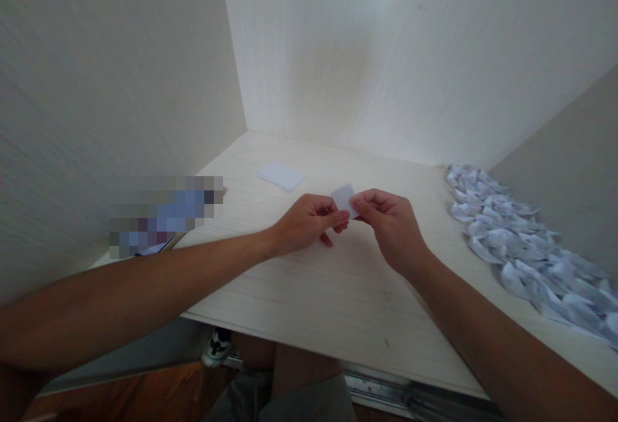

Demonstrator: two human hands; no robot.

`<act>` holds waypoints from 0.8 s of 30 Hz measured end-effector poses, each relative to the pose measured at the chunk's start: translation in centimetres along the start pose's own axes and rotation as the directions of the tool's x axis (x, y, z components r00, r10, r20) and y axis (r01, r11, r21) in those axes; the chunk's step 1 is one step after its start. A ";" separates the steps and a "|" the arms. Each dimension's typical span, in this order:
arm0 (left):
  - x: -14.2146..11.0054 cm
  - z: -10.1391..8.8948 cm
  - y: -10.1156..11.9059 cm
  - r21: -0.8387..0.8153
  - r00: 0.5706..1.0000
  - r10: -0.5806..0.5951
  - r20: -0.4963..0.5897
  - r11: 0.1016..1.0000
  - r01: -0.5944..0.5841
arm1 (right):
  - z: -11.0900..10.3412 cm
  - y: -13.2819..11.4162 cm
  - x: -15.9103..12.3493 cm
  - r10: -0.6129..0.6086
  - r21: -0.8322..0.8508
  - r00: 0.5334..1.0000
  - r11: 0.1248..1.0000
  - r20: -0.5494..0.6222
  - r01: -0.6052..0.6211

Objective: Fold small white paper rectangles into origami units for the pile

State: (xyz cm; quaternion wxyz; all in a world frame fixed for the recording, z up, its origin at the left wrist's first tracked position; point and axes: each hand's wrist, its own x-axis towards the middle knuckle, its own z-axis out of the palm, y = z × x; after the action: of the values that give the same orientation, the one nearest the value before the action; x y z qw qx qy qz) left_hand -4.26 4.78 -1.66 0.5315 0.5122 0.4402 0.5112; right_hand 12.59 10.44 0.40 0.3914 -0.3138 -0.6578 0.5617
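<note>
Between both hands, a little above the table, is a small white piece of paper (344, 199). My left hand (311, 221) pinches its lower left side, thumb on top. At its right edge my right hand (389, 219) grips it between thumb and fingers. Whether the paper has a fold in it is too small to tell. Farther back and to the left, a few flat white paper sheets (280, 176) lie in a thin stack on the table.
Folded white paper pieces (521, 235) lie in long rows along the table's right side. A blurred-out object (168, 219) rests by the left wall. Pale panels (338, 55) enclose the white table (309, 300) at the back and sides. Its front edge is above my legs.
</note>
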 end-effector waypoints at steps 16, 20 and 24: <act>0.2 -0.7 0.7 0.062 0.994 0.086 -0.070 0.995 -0.082 | -0.4 0.4 0.3 0.103 0.037 0.994 0.994 0.042 -0.104; 0.3 -0.9 0.8 0.070 0.995 0.094 -0.036 0.993 -0.091 | -0.5 0.5 0.4 0.128 0.071 0.989 0.989 0.069 -0.133; 0.3 -0.8 0.4 0.090 0.996 0.085 -0.035 0.993 -0.081 | -0.6 0.6 0.6 0.111 0.070 0.992 0.991 0.063 -0.116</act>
State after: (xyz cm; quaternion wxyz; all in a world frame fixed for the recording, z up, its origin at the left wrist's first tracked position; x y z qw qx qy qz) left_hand -5.03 5.14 -1.29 0.4777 0.5432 0.4511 0.5228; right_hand 12.74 11.35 -0.08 0.3506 -0.3194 -0.6290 0.6159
